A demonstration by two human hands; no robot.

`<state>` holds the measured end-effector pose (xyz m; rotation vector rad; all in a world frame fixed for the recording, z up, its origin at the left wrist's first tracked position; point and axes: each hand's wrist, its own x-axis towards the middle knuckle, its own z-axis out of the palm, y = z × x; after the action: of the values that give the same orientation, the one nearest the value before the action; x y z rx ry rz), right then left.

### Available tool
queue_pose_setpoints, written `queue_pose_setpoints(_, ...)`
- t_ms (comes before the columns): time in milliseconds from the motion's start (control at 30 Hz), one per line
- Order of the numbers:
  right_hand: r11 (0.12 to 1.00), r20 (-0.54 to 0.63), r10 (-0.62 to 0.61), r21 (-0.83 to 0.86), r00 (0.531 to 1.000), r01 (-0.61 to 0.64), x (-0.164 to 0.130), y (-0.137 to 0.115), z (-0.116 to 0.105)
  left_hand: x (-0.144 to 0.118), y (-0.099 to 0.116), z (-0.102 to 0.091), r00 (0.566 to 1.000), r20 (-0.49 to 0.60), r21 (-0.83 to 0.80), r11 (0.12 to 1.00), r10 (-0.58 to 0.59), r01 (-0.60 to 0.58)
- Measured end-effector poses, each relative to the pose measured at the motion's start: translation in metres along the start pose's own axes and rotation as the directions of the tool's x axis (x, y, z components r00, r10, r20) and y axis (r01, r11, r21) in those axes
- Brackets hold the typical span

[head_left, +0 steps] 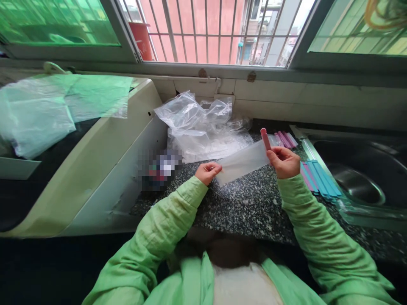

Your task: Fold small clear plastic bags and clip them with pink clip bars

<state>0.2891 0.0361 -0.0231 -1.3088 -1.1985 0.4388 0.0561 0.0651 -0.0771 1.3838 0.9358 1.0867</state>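
Note:
My left hand (208,172) is closed in a pinch at the left end of a small clear plastic bag (244,164). The bag stretches slantwise above the speckled counter towards my right hand (285,162). That hand is closed around a dark pink stick (265,139) with a rounded top, held upright at the bag's right end. Whether the right fingers also grip the bag is hidden. Beyond the right hand lie several pink sticks (286,140), and beside its wrist is a row of teal sticks (324,180).
Crumpled clear plastic bags (203,127) are heaped on the counter (241,212) by the wall. A sink (359,178) is at the right. To the left stands a bulky cream appliance (104,169) with plastic sheets (41,110) on top. A barred window is behind.

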Motion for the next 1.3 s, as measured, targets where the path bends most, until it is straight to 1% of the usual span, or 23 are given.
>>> queue_pose_setpoints(100,0.999,0.056,0.050,-0.003,0.997,-0.050,0.003,-0.002,-0.004,0.003,-0.001,0.004,0.990,-0.093,-0.121,0.988,-0.105,0.093)
queue_pose_setpoints(133,0.998,0.062,0.053,-0.018,0.997,-0.052,0.005,-0.003,-0.007,0.004,-0.001,0.006,0.987,-0.099,-0.169,0.979,-0.129,0.111)
queue_pose_setpoints(167,0.998,0.064,0.049,-0.037,0.997,-0.047,0.007,-0.004,-0.010,0.004,-0.001,0.009,0.986,-0.086,-0.212,0.969,-0.144,0.123)
queue_pose_setpoints(233,0.996,0.058,0.024,-0.085,0.998,-0.019,0.013,-0.005,-0.017,0.005,-0.001,0.015,0.987,-0.013,-0.258,0.954,-0.161,0.152)
queue_pose_setpoints(333,0.987,0.058,-0.030,-0.156,0.998,0.038,0.025,-0.004,-0.031,0.009,-0.001,0.027,0.983,0.094,-0.212,0.961,-0.159,0.175)
queue_pose_setpoints(400,0.982,0.063,-0.050,-0.178,0.997,0.060,0.034,-0.002,-0.042,0.017,0.000,0.037,0.982,0.111,-0.165,0.972,-0.150,0.167)
queue_pose_setpoints(467,0.983,0.073,-0.037,-0.176,0.997,0.049,0.042,0.001,-0.053,0.027,0.003,0.048,0.987,0.087,-0.150,0.977,-0.139,0.150)
queue_pose_setpoints(567,0.988,0.076,0.012,-0.158,0.997,0.000,0.055,0.010,-0.070,0.045,0.011,0.065,0.990,0.037,-0.151,0.978,-0.137,0.141)
queue_pose_setpoints(667,0.990,0.036,0.062,-0.130,0.997,-0.057,0.071,0.022,-0.086,0.066,0.019,0.083,0.989,0.023,-0.140,0.979,-0.149,0.150)
queue_pose_setpoints(767,0.991,-0.011,0.078,-0.113,0.997,-0.079,0.094,0.037,-0.100,0.090,0.025,0.100,0.995,0.009,-0.119,0.988,-0.099,0.099)
queue_pose_setpoints(867,0.989,-0.057,0.052,-0.138,0.997,-0.060,0.123,0.055,-0.110,0.121,0.032,0.119,0.999,-0.041,-0.052,0.998,-0.024,0.021)
queue_pose_setpoints(900,0.985,-0.068,0.056,-0.162,0.996,-0.066,0.133,0.062,-0.113,0.132,0.034,0.125,0.997,-0.072,0.000,1.000,-0.020,0.020)
queue_pose_setpoints(967,0.959,-0.082,0.104,-0.255,0.991,-0.122,0.152,0.077,-0.115,0.154,0.036,0.136,0.990,-0.141,0.167,0.985,-0.028,0.051)
queue_pose_setpoints(1033,0.925,-0.091,0.158,-0.335,0.983,-0.180,0.167,0.092,-0.116,0.172,0.035,0.145,0.985,-0.168,0.238,0.969,-0.025,0.065)
queue_pose_setpoints(1167,0.882,-0.099,0.224,-0.403,0.970,-0.245,0.186,0.122,-0.113,0.198,0.022,0.158,0.980,-0.197,0.338,0.937,-0.025,0.092)
queue_pose_setpoints(1300,0.826,-0.097,0.287,-0.479,0.953,-0.297,0.192,0.144,-0.112,0.211,0.005,0.167,0.979,-0.199,0.446,0.884,-0.055,0.140)
